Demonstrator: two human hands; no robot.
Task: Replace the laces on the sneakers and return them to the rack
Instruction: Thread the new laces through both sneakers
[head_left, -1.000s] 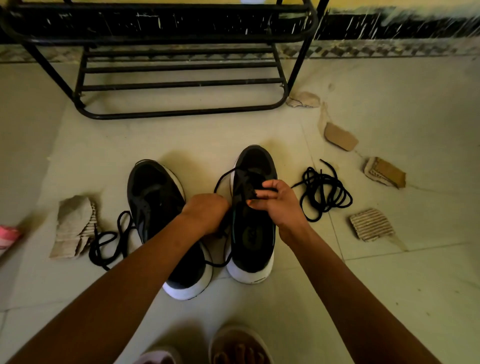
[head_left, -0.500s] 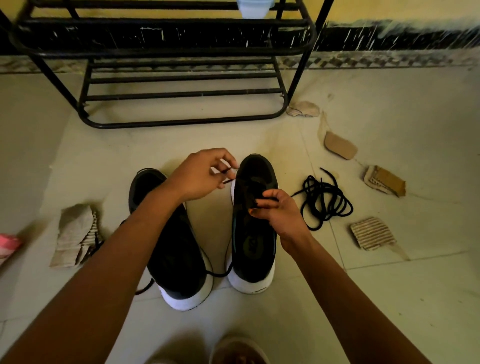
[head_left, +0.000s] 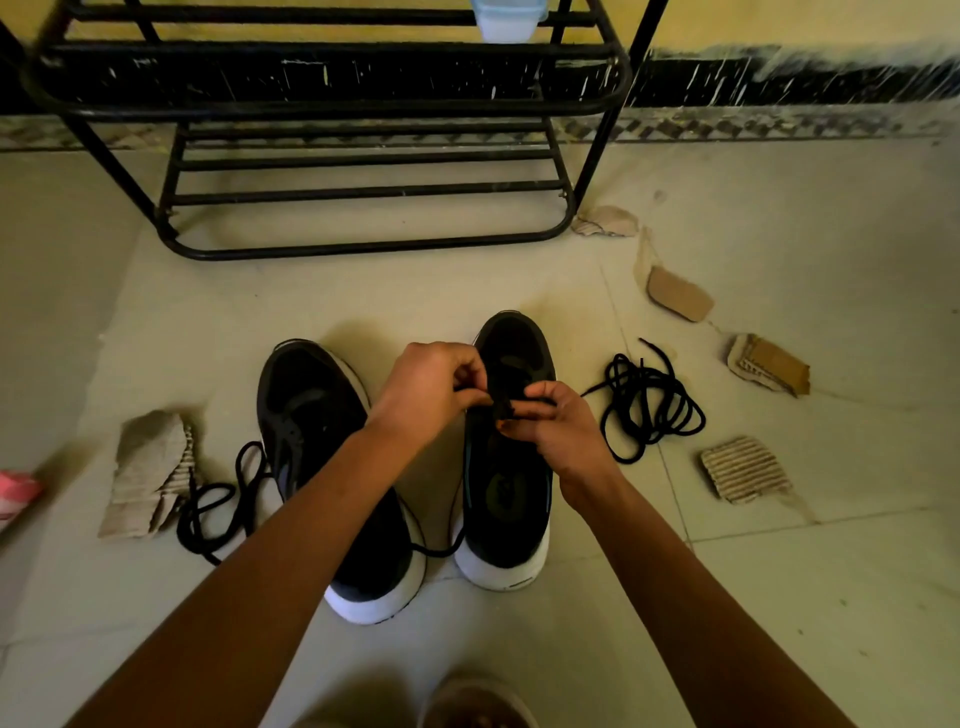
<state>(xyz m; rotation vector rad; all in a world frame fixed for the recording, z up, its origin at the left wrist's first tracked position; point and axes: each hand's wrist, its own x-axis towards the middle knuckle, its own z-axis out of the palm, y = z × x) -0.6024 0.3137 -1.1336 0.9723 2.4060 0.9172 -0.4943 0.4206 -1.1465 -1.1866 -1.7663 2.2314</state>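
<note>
You are working over the right-hand sneaker (head_left: 508, 488), which is standing on the floor (head_left: 779, 597) with its toe pointing away from you, so the eyelets are facing up under both hands. Your left hand (head_left: 431, 389) is hovering just off the sneaker's left edge, knuckles up, wrist bent slightly. Its fingers are curling inward, and thumb and forefinger are pinching what looks like the free end of the black lace (head_left: 439, 552), probably to steer the tip into a hole. Your right hand (head_left: 563, 434) is sitting over the sneaker's tongue area, fingers curled tight, pinching the lace and a dark tab of the upper. You are likely steadying the eyelet row there, though the exact hole is too dark to tell. The slack of the lace is trailing down past the sneaker's left side and looping round near its heel.

The other sneaker (head_left: 311, 410) is waiting just beside it on the left, unlaced as far as I can judge. A coiled lace (head_left: 649, 410) is lying near on the right. The rack (head_left: 363, 249) is standing beyond the toe, its lower shelf bare.
</note>
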